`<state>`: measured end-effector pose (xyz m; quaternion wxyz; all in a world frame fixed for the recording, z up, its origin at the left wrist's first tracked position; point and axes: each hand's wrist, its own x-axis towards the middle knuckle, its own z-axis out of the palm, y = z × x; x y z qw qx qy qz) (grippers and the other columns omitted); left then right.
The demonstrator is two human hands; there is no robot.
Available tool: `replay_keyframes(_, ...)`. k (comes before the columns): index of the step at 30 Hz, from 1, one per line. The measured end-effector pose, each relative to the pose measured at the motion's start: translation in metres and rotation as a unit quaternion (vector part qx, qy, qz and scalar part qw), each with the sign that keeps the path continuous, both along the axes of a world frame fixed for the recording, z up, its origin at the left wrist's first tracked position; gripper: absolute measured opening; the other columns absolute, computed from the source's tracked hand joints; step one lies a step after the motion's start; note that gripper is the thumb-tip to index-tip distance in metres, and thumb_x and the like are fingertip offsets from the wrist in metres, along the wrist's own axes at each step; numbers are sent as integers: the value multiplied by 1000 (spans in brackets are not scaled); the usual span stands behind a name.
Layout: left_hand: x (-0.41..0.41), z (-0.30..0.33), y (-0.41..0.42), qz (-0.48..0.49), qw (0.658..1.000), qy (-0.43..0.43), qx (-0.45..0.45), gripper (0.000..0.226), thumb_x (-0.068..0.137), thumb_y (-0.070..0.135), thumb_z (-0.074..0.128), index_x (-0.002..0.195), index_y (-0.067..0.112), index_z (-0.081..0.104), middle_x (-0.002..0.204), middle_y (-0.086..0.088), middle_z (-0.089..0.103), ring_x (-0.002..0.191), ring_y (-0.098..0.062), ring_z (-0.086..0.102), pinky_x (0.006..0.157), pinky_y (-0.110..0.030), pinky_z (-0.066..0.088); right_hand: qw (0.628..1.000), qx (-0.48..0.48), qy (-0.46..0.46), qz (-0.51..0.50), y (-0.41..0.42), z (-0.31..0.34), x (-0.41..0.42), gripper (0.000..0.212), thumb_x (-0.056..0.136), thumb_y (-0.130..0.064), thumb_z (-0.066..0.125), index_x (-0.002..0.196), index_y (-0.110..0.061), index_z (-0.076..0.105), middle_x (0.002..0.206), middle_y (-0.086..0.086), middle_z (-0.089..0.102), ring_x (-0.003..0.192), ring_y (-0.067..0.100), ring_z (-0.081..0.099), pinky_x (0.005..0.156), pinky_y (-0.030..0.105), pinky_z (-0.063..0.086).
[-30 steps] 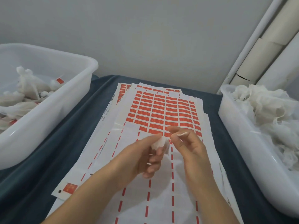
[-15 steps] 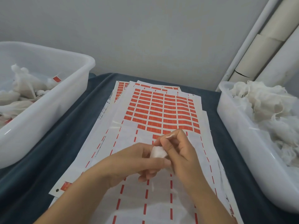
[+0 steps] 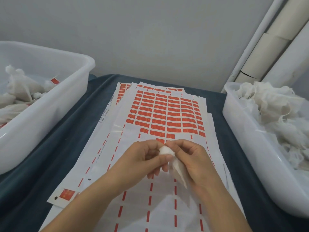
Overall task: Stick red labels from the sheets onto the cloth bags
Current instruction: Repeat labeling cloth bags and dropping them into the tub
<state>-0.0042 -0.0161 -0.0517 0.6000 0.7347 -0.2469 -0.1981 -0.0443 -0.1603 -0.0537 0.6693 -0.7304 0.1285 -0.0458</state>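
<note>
Left hand [image 3: 142, 158] and right hand [image 3: 190, 158] both pinch one white cloth bag [image 3: 173, 160] with curled fingers, above the label sheets [image 3: 167, 113] at the table's middle

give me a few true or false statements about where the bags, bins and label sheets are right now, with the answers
1. Both hands hold one small cloth bag above the label sheets. True: the left hand and the right hand both pinch it.
2. The bin on the right is empty. False: it holds a heap of white cloth bags.
3. The top sheet has had all its red labels peeled off. False: many rows of red labels remain on its far half.
4. The bin on the left holds bags, one of them showing a red label. True.
5. The sheets lie on a dark blue cloth. True.
</note>
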Motion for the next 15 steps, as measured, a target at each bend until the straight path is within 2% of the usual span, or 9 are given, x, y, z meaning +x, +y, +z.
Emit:
replay_keyframes(3,1,1,0,35,999,-4,2,26,65,44,57,84,27,62,66,11,68,50,-2,57,53,-9,47,1000,-15,1,24,1,0,-2,35,68,-48,57,89,-25,72,86,-15,70,86,2,64,64,10,51)
replay_keyframes(6,4,2,2,52,999,2,0,26,64,44,55,84,28,61,66,11,68,51,-2,58,52,-9,48,997,-32,-19,66,-1,4,-3,27,68,-43,62,91,-31,71,90,-22,70,89,-6,61,63,2,46)
replay_keyframes(8,5,4,4,32,999,27,-6,28,67,42,57,88,25,62,66,8,68,52,-3,58,53,-11,48,995,-44,-32,79,-4,6,-4,28,65,-38,67,93,-33,70,93,-23,69,91,-5,62,65,2,45)
replay_keyframes(12,4,3,3,-9,998,62,-26,14,85,25,56,97,19,59,68,4,69,55,-6,59,54,-16,50,995,-46,-47,74,-9,6,-3,30,65,-35,67,95,-31,70,95,-20,70,92,-4,63,68,3,46)
replay_keyframes(15,2,3,3,-17,998,52,-44,24,80,32,53,100,20,51,69,1,69,51,-9,59,53,-18,51,994,-39,-59,82,-10,8,-4,26,67,-35,66,92,-29,70,92,-19,70,90,-2,63,66,3,46)
